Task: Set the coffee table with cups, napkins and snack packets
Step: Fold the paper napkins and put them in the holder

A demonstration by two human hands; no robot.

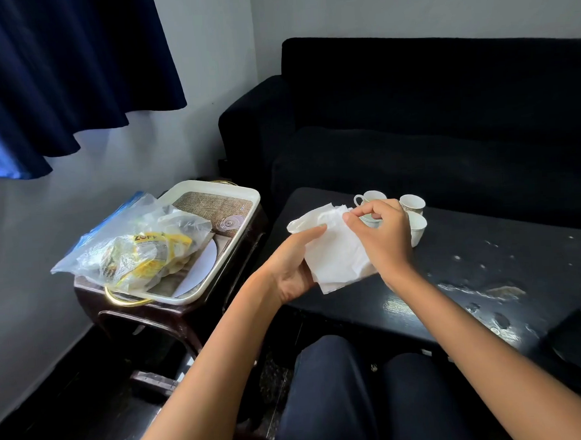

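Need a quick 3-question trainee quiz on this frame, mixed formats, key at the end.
1. True or false: the snack bag lies on the coffee table.
2. Which hands hold the napkins? A) left hand only B) right hand only C) both
3. Fill in: the cups stand on the ____.

Key: 1 false, it lies on the tray; 2 C; 3 coffee table.

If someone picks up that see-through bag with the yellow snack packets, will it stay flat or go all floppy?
Probably floppy: the plastic bag is thin and crumpled, and it sags over the edge of the tray. It looks light for its size. The snack packets lie loose inside, so they would likely slide and bunch at the bottom.
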